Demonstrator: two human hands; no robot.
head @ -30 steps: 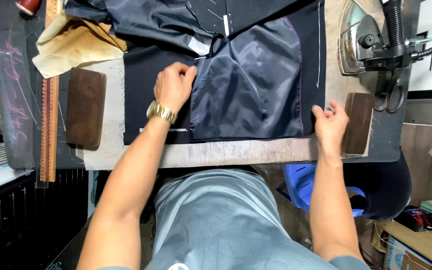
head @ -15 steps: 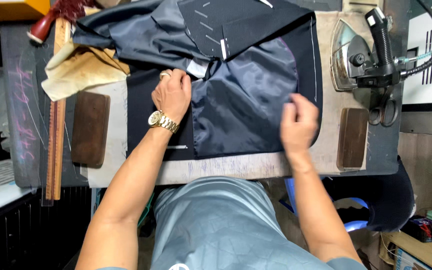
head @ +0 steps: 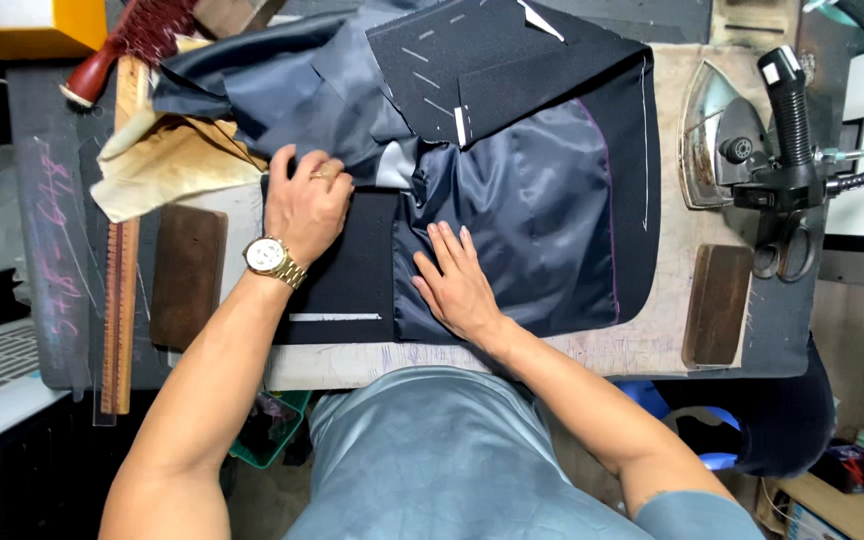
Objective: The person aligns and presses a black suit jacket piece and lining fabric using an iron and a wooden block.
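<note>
From the head view, the left hand (a gold watch on its wrist) presses down on the dark jacket panel, its grip curled and bunched at the fabric's upper edge, though I cannot tell whether it actually pinches the cloth. Just right of that grip, the right hand lies flat, fingers spread and together pointing away from the body, palm on the shiny blue-grey lining. The garment is spread across the padded surface, under both hands. Far right of the right hand's grip stands a steam iron, with a brown wooden block below it. Left of the left grip lie another wooden block, a tan cloth and a wooden ruler.
</note>
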